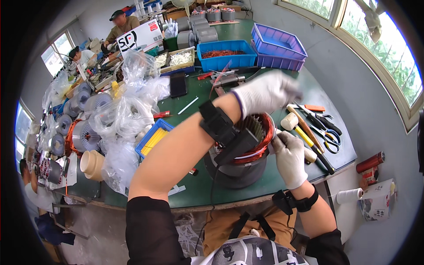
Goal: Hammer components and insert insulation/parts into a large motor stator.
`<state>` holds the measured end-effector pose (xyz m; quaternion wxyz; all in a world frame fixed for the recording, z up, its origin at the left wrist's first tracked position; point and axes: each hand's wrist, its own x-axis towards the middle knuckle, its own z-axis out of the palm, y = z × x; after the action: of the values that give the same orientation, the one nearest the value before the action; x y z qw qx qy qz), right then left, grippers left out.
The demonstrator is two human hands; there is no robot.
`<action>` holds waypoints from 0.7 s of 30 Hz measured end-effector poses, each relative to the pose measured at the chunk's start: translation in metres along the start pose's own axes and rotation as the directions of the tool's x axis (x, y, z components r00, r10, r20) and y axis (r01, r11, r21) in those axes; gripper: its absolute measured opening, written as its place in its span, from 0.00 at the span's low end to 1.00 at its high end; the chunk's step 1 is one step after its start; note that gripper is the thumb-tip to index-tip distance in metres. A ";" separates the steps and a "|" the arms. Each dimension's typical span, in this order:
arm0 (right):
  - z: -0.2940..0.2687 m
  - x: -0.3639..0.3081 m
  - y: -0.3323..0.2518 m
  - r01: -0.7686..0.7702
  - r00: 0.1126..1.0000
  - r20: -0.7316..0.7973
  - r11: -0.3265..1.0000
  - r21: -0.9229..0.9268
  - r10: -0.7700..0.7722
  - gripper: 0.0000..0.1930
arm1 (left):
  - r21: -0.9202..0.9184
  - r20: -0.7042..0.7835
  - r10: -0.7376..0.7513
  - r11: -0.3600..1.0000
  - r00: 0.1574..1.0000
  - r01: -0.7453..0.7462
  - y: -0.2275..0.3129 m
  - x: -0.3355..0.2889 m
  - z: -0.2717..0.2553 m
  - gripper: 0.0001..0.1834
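In front of me a motor stator with red-brown copper windings (266, 140) sits on a dark round base (238, 177) on the green bench. My left hand (267, 93), in a white knit glove, reaches across above the stator's far side. Motion smears its fingers, so what they hold, if anything, does not show. My right hand (289, 160), also gloved, is at the right rim of the windings with fingers closed together. What it pinches there is hidden. A black strap device on my left wrist covers part of the stator.
Right of the stator lie a mallet (289, 121), scissors (329, 140) and other hand tools. Clear plastic bags (128, 110) and a small blue tray (152, 136) are at left. Blue (227, 62) and purple bins (282, 62) stand behind. Other people sit at far left.
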<state>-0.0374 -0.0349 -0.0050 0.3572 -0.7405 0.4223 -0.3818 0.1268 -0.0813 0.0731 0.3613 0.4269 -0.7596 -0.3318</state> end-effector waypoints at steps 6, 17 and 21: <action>-0.008 0.000 -0.008 0.026 0.999 0.040 0.993 0.118 -0.031 0.11 | -0.425 -0.594 0.367 0.613 0.716 -0.666 0.071 -0.021 -0.085 0.16; -0.006 0.016 0.000 -0.014 0.995 0.095 0.998 -0.059 0.020 0.08 | 0.357 -0.144 -0.080 0.925 0.986 0.128 -0.057 -0.062 -0.018 0.11; -0.014 0.023 0.000 0.070 0.989 0.143 0.981 -0.182 -0.044 0.09 | 0.400 -0.187 -0.015 0.912 0.982 0.091 -0.056 -0.070 -0.019 0.12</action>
<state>-0.0415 -0.0579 0.0076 0.3035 -0.8071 0.4090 -0.2986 0.1915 -0.0458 0.0186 0.3226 0.5414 -0.7643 -0.1364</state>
